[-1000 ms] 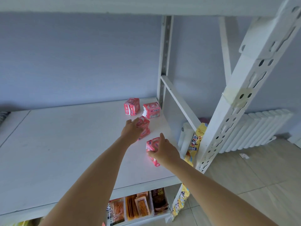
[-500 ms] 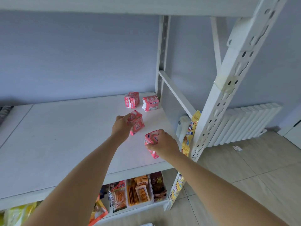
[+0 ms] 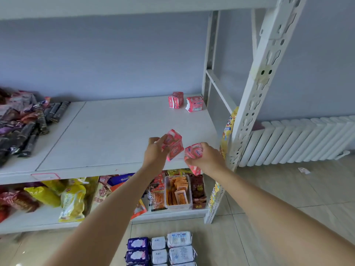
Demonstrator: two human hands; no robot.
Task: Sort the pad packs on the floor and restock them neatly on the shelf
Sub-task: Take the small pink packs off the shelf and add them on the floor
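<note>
Left grip: my left hand (image 3: 156, 150) has its fingers curled round a pink pad pack (image 3: 173, 144), holding it just over the front of the shelf (image 3: 107, 131).
Right grip: my right hand (image 3: 208, 160) clasps a second pink pack (image 3: 194, 153) at the shelf's front edge, near the post (image 3: 255, 89).
Pack look: both are small, glossy pink wrappers with white print; the left one is tilted on a corner.
Other packs: two more pink packs (image 3: 175, 99) (image 3: 195, 104) sit apart at the back right corner.
Floor stock: purple packs (image 3: 138, 243) and white packs (image 3: 178, 239) lie in rows on the tiles below me.
Arm pose: I see both forearms reaching up and forward, the hands close together.
Open room: I have bare white board between my hands and the rear packs, and leftward as far as the dark wrappers (image 3: 25, 127).
Edges: the post stands just right of my right hand.
</note>
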